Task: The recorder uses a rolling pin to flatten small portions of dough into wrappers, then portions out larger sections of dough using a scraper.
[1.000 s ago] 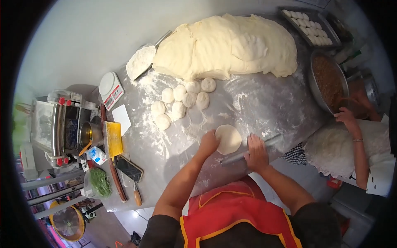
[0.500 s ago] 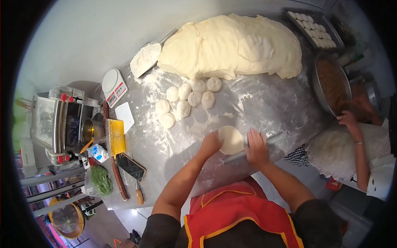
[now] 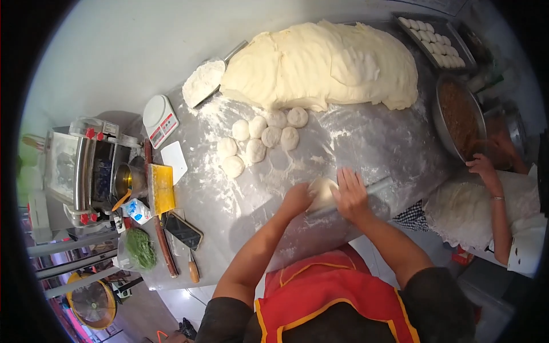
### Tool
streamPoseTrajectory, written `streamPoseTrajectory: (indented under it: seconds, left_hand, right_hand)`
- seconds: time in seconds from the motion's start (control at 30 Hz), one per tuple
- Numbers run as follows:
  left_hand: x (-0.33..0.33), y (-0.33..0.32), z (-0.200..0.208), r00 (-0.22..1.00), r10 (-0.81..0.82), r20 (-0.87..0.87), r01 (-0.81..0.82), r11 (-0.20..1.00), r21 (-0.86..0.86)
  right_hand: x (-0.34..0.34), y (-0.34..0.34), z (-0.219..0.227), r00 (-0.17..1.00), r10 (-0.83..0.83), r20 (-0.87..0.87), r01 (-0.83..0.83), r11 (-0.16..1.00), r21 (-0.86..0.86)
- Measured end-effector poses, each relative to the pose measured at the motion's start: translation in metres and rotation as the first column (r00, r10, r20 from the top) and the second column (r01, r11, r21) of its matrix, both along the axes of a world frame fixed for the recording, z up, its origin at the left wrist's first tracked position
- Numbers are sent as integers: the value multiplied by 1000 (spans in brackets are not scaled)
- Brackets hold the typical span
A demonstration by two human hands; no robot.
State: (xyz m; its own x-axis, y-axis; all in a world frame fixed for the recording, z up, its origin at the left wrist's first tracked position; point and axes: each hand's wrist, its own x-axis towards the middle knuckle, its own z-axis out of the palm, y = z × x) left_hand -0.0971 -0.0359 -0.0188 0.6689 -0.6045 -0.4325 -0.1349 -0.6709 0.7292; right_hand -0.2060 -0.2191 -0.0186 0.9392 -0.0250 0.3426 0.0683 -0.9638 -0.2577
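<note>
A flat dough disc (image 3: 323,193) lies on the floured table between my hands, partly covered by both. My left hand (image 3: 297,200) is closed, with its fingers pinching the disc's left edge. Over the disc's right side lies my right hand (image 3: 350,195), its fingers stretched out and flat. Under that palm runs a thin greyish rod, apparently a rolling pin (image 3: 378,186), whose right end shows beyond the hand. Several floured dough balls (image 3: 255,150) sit in a cluster farther off to the left.
A huge dough mass (image 3: 320,66) fills the back, beside a flour scoop (image 3: 204,83). At left are a scale (image 3: 160,121), yellow scraper (image 3: 162,188) and phone (image 3: 183,231). Rightward stand a bowl of brown filling (image 3: 457,117), a tray of dough pieces (image 3: 436,43) and a co-worker's hand (image 3: 482,167).
My right hand has moved left and slightly up over the dough disc, covering more of it. My left hand has shifted a little right, still pinching the edge.
</note>
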Motion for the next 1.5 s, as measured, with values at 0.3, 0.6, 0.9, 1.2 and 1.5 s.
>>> streamPoseTrajectory:
  seconds: [0.3, 0.6, 0.9, 1.2, 1.5]
  left_hand:
    - [13, -13, 9, 976, 72, 205, -105, 983, 152]
    - [14, -51, 14, 982, 66, 174, -62, 998, -29]
    - [-8, 17, -17, 941, 301, -156, -327, 926, -187]
    - [32, -31, 34, 974, -147, 173, 110, 973, 204]
    - [15, -10, 12, 994, 14, 107, -24, 996, 91]
  right_hand:
    - [-24, 3, -7, 990, 28, -141, -25, 999, 20]
    - [100, -6, 4, 958, -203, -205, 221, 973, 68]
    - [-36, 6, 9, 978, 30, -208, -13, 996, 84]
    - [37, 1, -1, 992, -25, -126, 33, 998, 58]
    - [68, -1, 3, 968, -120, -220, 134, 989, 54]
